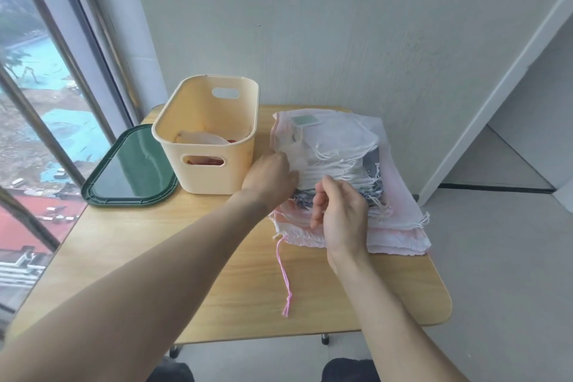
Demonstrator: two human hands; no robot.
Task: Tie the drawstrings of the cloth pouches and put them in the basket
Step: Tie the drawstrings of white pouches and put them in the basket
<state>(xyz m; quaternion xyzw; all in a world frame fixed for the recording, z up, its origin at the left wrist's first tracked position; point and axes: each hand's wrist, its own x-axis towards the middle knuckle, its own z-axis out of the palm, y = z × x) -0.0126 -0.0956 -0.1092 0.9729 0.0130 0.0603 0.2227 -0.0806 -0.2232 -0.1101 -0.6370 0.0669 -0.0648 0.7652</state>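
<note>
Nearest to us were our two bare forearms, reaching out over the light wooden table with rounded corners [130,257]. Our right hand [339,214] hung over the near edge of the stack of thin white and pale pink cloth pouches [347,164], its fingers curled with the tips drawn together at the cloth; we thought it pinched a fold or a string there, though what it held was too fine to make out. Our left hand [269,178] lay against the left side of the same stack, fingers mostly straight and slipped in under an upper white layer, so we could not tell whether it gripped anything.

The stack sat on the right half of the table, against the wall. We could not count the pouches, as the layers overlapped; one darker patterned piece showed in the middle. Many white drawstrings [328,158] lay bunched across the top and trailed off the right edge. One pink drawstring [283,276] ran from the near left corner of the stack toward us across the bare wood, ending in a knot.

Just left of the stack stood one cream plastic basket with cut-out handles [217,121]. Inside it we saw one pale cloth pouch [201,137] and something red beneath it. Touching the basket's left side, one dark green oblong plastic lid [130,167] lay flat on the table.
</note>
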